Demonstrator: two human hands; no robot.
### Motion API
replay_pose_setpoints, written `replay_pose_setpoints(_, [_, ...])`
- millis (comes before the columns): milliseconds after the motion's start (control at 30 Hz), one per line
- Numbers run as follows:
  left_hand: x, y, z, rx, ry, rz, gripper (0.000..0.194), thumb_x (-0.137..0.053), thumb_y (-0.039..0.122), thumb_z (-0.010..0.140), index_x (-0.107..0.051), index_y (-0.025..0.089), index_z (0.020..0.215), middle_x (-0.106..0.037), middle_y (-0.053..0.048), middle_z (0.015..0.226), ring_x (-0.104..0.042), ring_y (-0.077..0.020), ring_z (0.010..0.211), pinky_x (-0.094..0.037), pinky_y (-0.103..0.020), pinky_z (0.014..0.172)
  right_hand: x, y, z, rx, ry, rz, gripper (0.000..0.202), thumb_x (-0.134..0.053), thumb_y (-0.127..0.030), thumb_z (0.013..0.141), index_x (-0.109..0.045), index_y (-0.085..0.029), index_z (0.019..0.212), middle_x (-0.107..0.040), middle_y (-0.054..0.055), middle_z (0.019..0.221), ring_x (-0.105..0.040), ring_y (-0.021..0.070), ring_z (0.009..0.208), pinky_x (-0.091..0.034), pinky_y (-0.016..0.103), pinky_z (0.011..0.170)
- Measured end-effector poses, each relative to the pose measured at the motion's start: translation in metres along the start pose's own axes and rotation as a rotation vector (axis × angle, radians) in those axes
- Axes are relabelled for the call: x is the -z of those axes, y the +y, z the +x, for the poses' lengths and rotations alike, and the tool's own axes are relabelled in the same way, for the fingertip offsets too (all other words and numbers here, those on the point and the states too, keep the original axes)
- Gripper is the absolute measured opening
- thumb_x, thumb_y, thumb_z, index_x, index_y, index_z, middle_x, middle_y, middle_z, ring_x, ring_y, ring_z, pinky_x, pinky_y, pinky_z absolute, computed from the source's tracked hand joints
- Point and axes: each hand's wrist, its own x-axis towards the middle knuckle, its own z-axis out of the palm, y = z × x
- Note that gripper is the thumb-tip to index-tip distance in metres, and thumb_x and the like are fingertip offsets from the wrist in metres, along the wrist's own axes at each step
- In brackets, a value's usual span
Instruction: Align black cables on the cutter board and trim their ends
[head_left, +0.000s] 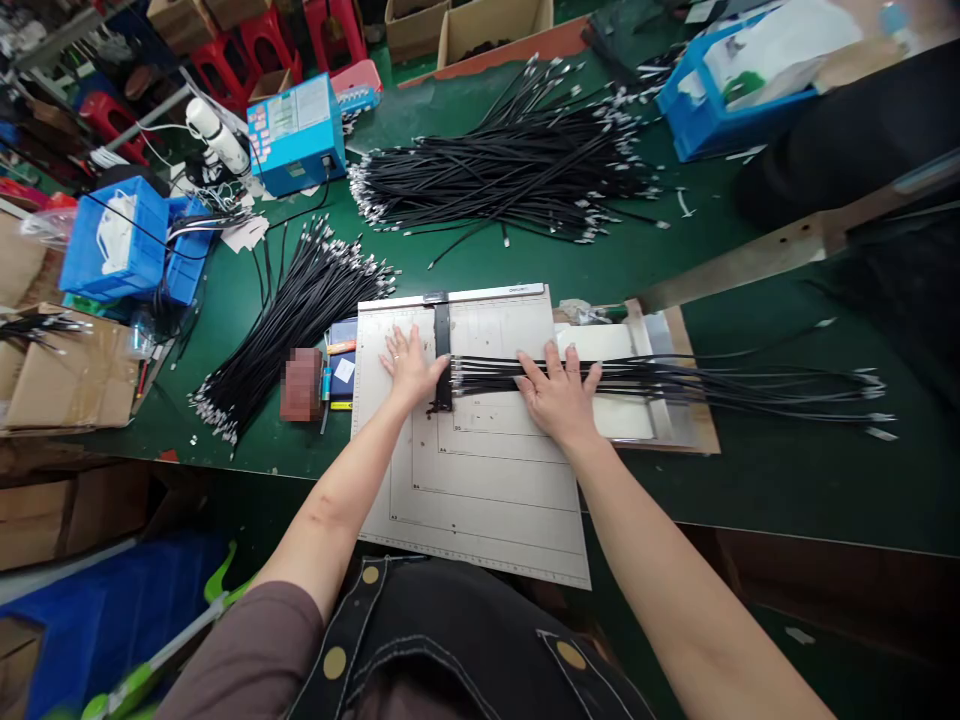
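Observation:
My left hand [410,372] lies spread on the white paper cutter board [480,480], its thumb against the black stop bar [443,360]. My right hand [561,397], fingers apart, presses flat over a row of black cables [487,375]. Their left connector ends meet the stop bar. From there the cables run right, under my right hand and across the metal cutting edge [660,370], with loose ends [862,385] fanned out on the green table. The cutter's long blade arm [750,255] is raised at the right.
A big pile of black cables [510,180] lies behind the board and another bundle [292,320] to its left. A blue box-shaped device [296,135], blue bins [116,240] [739,110] and a brown blurred block [301,385] stand around. Red stools [334,35] are beyond the table.

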Motion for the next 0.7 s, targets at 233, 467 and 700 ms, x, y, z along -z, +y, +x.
replay_pose_setpoints(233, [-0.016, 0.019, 0.005, -0.081, -0.063, 0.041, 0.112, -0.069, 0.069, 0.073, -0.014, 0.026, 0.162, 0.007, -0.018, 0.169, 0.001, -0.0438, 0.154, -0.008, -0.069, 0.118, 0.005, 0.002, 0.002, -0.018, -0.054, 0.003, 0.052, -0.035, -0.044, 0.1, -0.051, -0.03, 0.148, -0.036, 0.015, 0.16, -0.025, 0.04, 0.147, -0.019, 0.076, 0.11])
replay_pose_setpoints(467, [-0.003, 0.01, 0.006, -0.202, 0.032, 0.138, 0.103, -0.071, 0.061, 0.077, -0.019, 0.028, 0.161, 0.002, -0.014, 0.171, 0.002, -0.0415, 0.155, -0.006, -0.068, 0.119, 0.009, -0.001, 0.003, -0.026, -0.08, 0.001, 0.053, -0.032, -0.044, 0.101, -0.051, -0.03, 0.148, -0.035, 0.014, 0.16, -0.026, 0.0397, 0.147, -0.02, 0.075, 0.111])
replay_pose_setpoints(700, [-0.015, -0.001, -0.015, -0.094, -0.08, 0.061, 0.099, -0.059, 0.065, 0.084, -0.013, 0.024, 0.162, 0.005, -0.018, 0.169, 0.001, -0.0377, 0.156, -0.012, -0.065, 0.119, 0.008, -0.001, 0.005, -0.015, -0.083, -0.036, 0.052, -0.037, -0.04, 0.099, -0.049, -0.031, 0.149, -0.034, 0.012, 0.161, -0.025, 0.0397, 0.147, -0.021, 0.075, 0.11])
